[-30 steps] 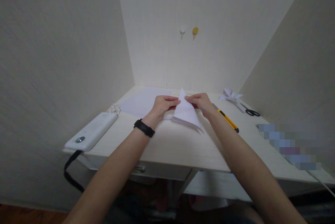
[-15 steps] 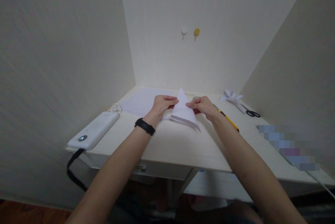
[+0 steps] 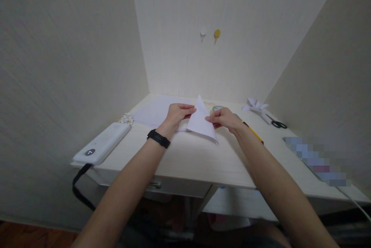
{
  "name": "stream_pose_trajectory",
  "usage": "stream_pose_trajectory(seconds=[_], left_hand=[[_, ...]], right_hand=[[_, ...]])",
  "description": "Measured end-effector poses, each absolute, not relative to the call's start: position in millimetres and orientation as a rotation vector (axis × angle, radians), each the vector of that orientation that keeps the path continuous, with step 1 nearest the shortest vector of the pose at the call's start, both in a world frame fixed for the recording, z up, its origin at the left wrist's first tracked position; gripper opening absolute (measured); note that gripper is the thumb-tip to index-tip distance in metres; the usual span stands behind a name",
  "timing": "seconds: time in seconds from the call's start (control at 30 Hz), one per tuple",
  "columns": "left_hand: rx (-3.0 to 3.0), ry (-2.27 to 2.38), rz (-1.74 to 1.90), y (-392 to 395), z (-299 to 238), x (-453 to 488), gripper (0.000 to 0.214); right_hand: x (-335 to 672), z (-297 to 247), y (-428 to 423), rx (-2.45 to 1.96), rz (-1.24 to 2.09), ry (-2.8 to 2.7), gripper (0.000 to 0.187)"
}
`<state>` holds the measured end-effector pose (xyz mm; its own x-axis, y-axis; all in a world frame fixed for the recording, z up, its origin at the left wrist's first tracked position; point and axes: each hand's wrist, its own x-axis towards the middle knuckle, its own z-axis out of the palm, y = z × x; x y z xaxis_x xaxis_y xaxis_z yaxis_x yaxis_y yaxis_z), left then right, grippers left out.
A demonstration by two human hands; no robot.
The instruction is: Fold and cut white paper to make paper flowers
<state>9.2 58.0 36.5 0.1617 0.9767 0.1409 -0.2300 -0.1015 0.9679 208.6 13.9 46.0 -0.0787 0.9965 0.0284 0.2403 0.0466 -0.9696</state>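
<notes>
A white sheet of paper, folded into a triangle with its point facing away, is held above the desk between my two hands. My left hand, with a black watch on the wrist, pinches its left edge near the upper part. On the right edge, slightly lower, my right hand grips it between thumb and fingers. The lower right corner of the paper sticks out freely. Behind my left hand lie flat white sheets. A roll of tape is partly hidden behind my right hand.
A yellow utility knife lies beside my right forearm. Further right are a paper pinwheel, black scissors and a blurred-out flat object. A white device with a black strap sits at the desk's left edge.
The folded paper's lower edge, curled with a visible gap before, now looks flatter and more closed. My right hand sits slightly lower along the edge. The view has shifted a little.
</notes>
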Motion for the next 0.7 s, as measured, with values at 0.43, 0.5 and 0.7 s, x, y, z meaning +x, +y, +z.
stream_pose_trajectory(seconds=[0.43, 0.5, 0.7], left_hand=[[1.207, 0.851, 1.275, 59.5, 40.5, 5.8, 0.021], [1.206, 0.846, 1.283, 60.8, 40.7, 4.3, 0.023], [1.19, 0.839, 1.313, 64.2, 41.1, -1.0, 0.027]], right_hand=[[212.9, 49.2, 10.4, -1.391, 1.16, -1.52, 0.043], [212.7, 48.2, 10.8, -1.382, 1.161, -1.516, 0.044], [212.1, 46.8, 10.6, -1.367, 1.169, -1.54, 0.043]])
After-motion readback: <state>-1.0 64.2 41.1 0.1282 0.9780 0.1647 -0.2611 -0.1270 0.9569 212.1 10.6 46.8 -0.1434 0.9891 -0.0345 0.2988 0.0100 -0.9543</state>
